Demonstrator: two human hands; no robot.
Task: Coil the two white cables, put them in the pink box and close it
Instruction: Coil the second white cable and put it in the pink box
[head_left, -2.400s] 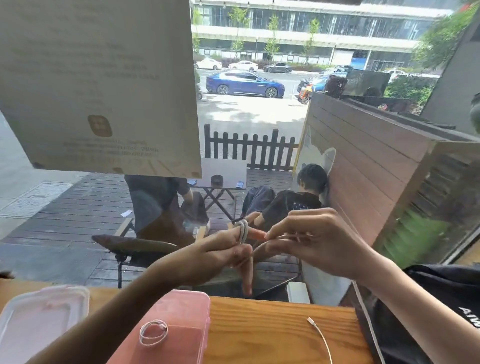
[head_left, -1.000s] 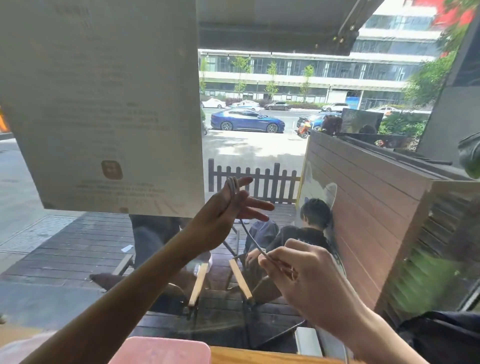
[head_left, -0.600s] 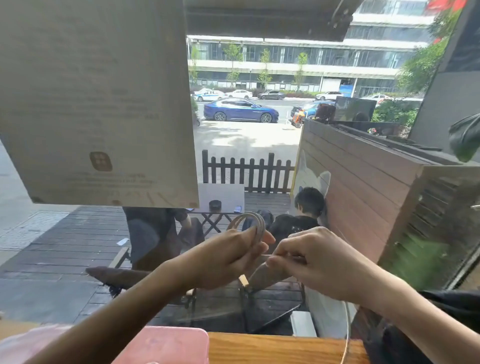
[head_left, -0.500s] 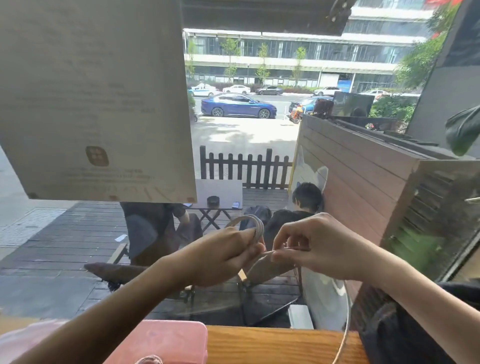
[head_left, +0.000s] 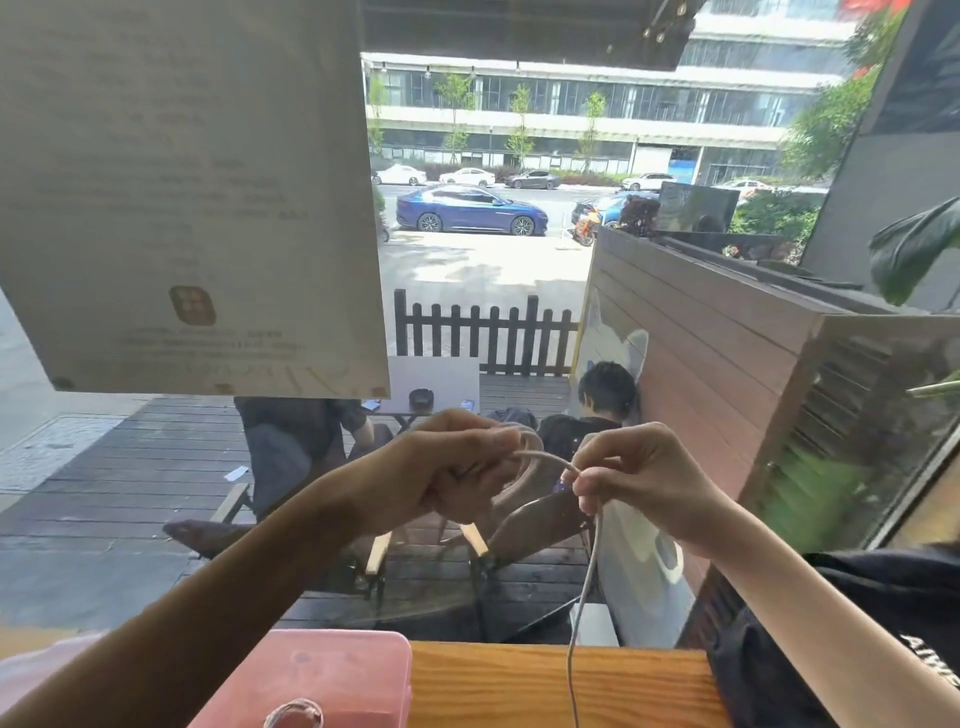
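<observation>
Both hands are raised in front of the window. My left hand (head_left: 447, 467) is closed around several loops of a white cable (head_left: 540, 460). My right hand (head_left: 639, 473) pinches the same cable just right of the loops. The loose end hangs straight down from it to the wooden table (head_left: 561, 686). The pink box (head_left: 358, 670) stands open at the bottom left, partly behind my left forearm. Another coiled white cable (head_left: 293, 716) lies inside it at the bottom edge of the view.
A glass window stands right behind the table edge, with a large paper notice (head_left: 187, 197) stuck on it at the upper left. A black garment (head_left: 852, 639) lies at the right. Outside, two people sit on a wooden deck.
The view tilted up, then back down. My left hand rose and came back with more loops on it. My right hand keeps feeding the cable around, and the free tail is shorter.
</observation>
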